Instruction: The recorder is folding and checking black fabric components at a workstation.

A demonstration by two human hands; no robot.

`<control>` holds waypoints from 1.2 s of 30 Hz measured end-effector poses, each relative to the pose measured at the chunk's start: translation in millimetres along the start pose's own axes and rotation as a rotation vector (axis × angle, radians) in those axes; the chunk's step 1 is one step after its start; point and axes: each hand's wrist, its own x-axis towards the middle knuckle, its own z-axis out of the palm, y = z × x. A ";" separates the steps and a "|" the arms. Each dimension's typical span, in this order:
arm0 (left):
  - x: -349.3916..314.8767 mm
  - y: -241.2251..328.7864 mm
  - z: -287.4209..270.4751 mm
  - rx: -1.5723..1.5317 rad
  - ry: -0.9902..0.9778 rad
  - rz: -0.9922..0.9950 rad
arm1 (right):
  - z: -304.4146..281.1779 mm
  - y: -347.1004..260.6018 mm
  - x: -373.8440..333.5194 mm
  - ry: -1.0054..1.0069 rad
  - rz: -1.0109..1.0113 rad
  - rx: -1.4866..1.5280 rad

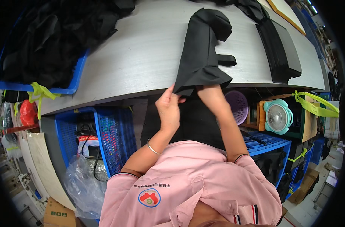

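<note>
A black fabric piece [202, 56] is being held at the centre of the frame, its lower end hanging over the near edge of the grey table [142, 56] while its upper end lies folded on the tabletop. The lower left corner is being pinched by the left hand [168, 108], with thumb and fingers closed on the cloth. The right hand [210, 92] is being pushed up under the fabric's hem; its fingers are hidden, so it cannot be told whether they are closed or spread. The step in hand is judged to be the spreading or turning of the piece at the table edge, and a firm hold on both corners would be called for before it is drawn flat. Bare tabletop is being left open to the left of the fabric, while the stack of black pieces [280, 49] at upper right and the blue bin of black cloth [76, 77] at upper left are bounding the room.
</note>
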 end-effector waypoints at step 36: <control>-34.2 60.3 -3.8 0.540 -0.103 0.455 | 47.3 17.1 -23.0 0.000 -0.080 -0.391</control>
